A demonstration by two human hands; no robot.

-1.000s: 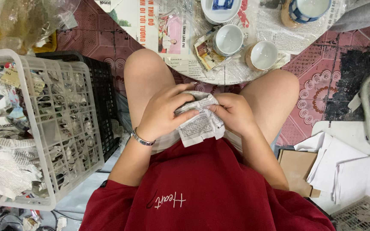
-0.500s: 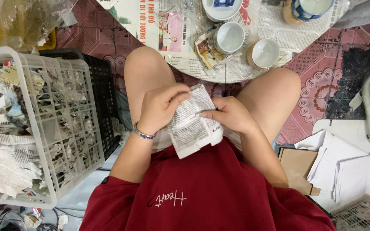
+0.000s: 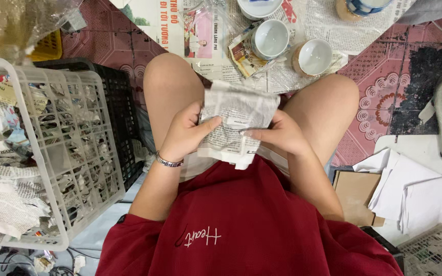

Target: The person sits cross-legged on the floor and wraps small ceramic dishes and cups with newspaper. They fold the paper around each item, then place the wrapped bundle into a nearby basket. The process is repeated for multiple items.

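Gripping a newspaper-wrapped bundle between left hand and right hand.

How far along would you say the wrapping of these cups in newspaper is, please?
Done: the white basket on the left holds many newspaper-wrapped bundles. In hand: the left hand and right hand hold a newspaper bundle over the lap, both thumbs pressed on it. Left: two bare white cups sit on the newspaper sheets ahead.
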